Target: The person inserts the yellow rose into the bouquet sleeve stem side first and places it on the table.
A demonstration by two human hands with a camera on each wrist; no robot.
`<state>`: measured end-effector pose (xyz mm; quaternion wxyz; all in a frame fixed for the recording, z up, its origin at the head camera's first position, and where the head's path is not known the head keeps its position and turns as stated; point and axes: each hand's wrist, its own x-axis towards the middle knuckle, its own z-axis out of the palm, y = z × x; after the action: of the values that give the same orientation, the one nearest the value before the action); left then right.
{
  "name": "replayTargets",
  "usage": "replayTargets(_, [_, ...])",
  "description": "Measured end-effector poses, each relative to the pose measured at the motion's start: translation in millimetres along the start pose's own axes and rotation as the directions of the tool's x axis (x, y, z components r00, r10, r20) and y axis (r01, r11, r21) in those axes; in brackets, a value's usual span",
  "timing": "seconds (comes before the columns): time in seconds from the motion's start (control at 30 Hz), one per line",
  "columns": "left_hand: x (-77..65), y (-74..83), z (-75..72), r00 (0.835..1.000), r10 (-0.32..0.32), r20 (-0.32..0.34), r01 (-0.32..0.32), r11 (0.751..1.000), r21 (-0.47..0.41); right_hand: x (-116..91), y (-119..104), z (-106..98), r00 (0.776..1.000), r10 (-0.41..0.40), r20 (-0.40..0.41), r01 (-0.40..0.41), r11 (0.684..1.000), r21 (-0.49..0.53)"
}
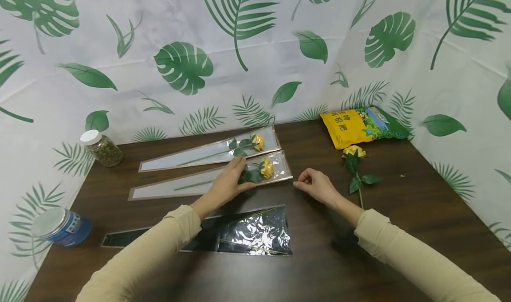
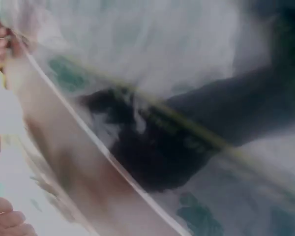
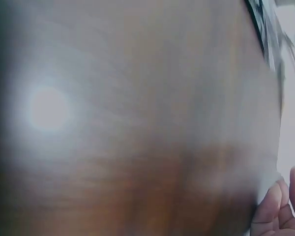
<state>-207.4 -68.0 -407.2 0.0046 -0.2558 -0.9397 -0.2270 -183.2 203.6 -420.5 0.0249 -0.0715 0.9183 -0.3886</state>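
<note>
Under my left hand (image 1: 228, 183) lies a clear flower sleeve (image 1: 159, 192) with a pale backing. Its fingers rest nearly straight on the sleeve, beside the yellow rose (image 1: 266, 168) inside it. My right hand (image 1: 318, 186) is just off the sleeve's wide right end, its fingers curled and the thumb close to the index finger. I cannot tell whether a thin film is pinched there. In the right wrist view, the curled fingers (image 3: 273, 209) show at the lower right corner. The left wrist view is blurred, with fingers (image 2: 7, 216) at its lower left.
Behind lies another sleeve (image 1: 159, 163) with a yellow rose; a dark shiny sleeve (image 1: 255, 231) lies in front. A loose yellow rose (image 1: 353, 164) is at right, below a yellow printed bag (image 1: 347, 129). A white-lidded jar (image 1: 104, 150) and blue can (image 1: 69, 229) stand left.
</note>
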Motion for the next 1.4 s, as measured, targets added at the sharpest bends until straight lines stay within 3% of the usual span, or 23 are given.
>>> replayTargets(0.07, [-15.1, 4.6, -3.3, 0.995, 0.075, -0.059, -0.076, 0.997, -0.011, -11, 0, 2, 1.000, -0.019, 0.022, 0.019, 1.000, 0.011])
replayTargets(0.13, [-33.1, 11.6, -4.8, 0.986, 0.156, -0.054, -0.157, 0.987, -0.023, -23, -2, 5, 0.998, -0.048, 0.045, 0.047, 0.999, 0.016])
replayTargets(0.23, [-59.5, 23.2, -0.9, 0.967, 0.241, 0.079, -0.238, 0.970, -0.053, -39, -4, 10, 0.995, -0.078, 0.061, 0.078, 0.997, -0.001])
replayTargets(0.3, [-71.7, 28.5, 4.8, 0.951, 0.255, 0.175, -0.249, 0.967, -0.055, -47, -5, 14, 0.993, -0.099, 0.066, 0.101, 0.995, -0.017])
replayTargets(0.37, [-76.3, 29.9, 12.7, 0.942, 0.258, 0.215, -0.260, 0.965, -0.021, -52, -5, 16, 0.992, -0.114, 0.061, 0.117, 0.992, -0.039])
replayTargets(0.6, [-52.1, 27.7, 31.1, 0.950, 0.283, 0.132, -0.301, 0.942, 0.147, -58, -5, 22, 0.988, -0.154, 0.027, 0.155, 0.984, -0.085])
replayTargets(0.97, [-44.9, 24.9, 38.2, 0.953, 0.296, 0.067, -0.302, 0.943, 0.138, -60, -16, 36, 0.987, -0.157, -0.033, 0.144, 0.958, -0.249])
replayTargets(1.2, [-45.9, 23.5, 38.5, 0.959, 0.282, 0.023, -0.283, 0.951, 0.128, -55, -24, 37, 0.985, -0.170, 0.025, 0.170, 0.949, -0.264])
replayTargets(1.3, [-46.0, 23.3, 38.2, 0.959, 0.282, 0.034, -0.284, 0.953, 0.110, -51, -27, 33, 0.982, -0.167, 0.085, 0.181, 0.960, -0.213])
replayTargets(1.33, [-45.8, 23.1, 37.8, 0.958, 0.283, 0.044, -0.286, 0.953, 0.101, -50, -28, 30, 0.982, -0.145, 0.120, 0.162, 0.976, -0.145])
replayTargets(1.4, [-44.4, 23.1, 36.5, 0.957, 0.284, 0.058, -0.288, 0.955, 0.075, -46, -30, 25, 0.977, -0.050, 0.207, 0.040, 0.998, 0.051])
